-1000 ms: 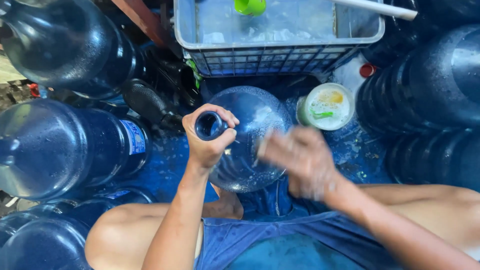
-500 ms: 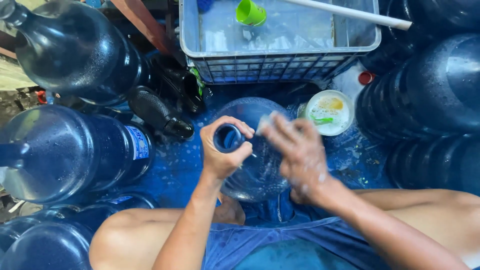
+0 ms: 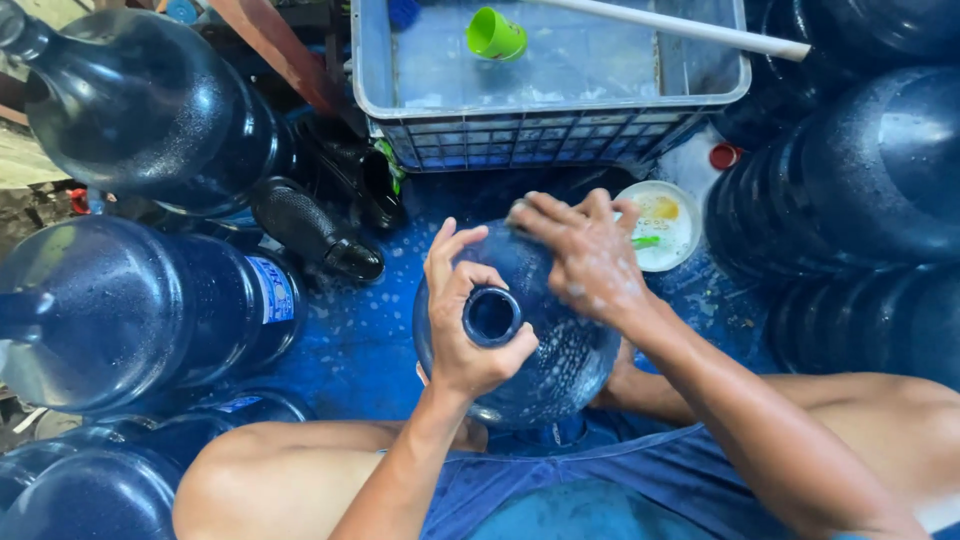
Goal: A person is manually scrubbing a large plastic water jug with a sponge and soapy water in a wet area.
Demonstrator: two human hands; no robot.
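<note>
The left hand is closed around the neck of a big blue jug, which stands upright on the wet blue floor between the person's knees. The right hand lies flat on the jug's soapy shoulder, fingers stretched and pressing on it; I cannot tell if something is under them. Near the jug are a white bowl, a grey crate with a green cup, and more jugs on both sides.

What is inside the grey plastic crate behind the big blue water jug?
The grey plastic crate holds shallow soapy water and a small green plastic cup lying tipped over. A white pipe crosses its top. The crate's far end is out of frame.
</note>
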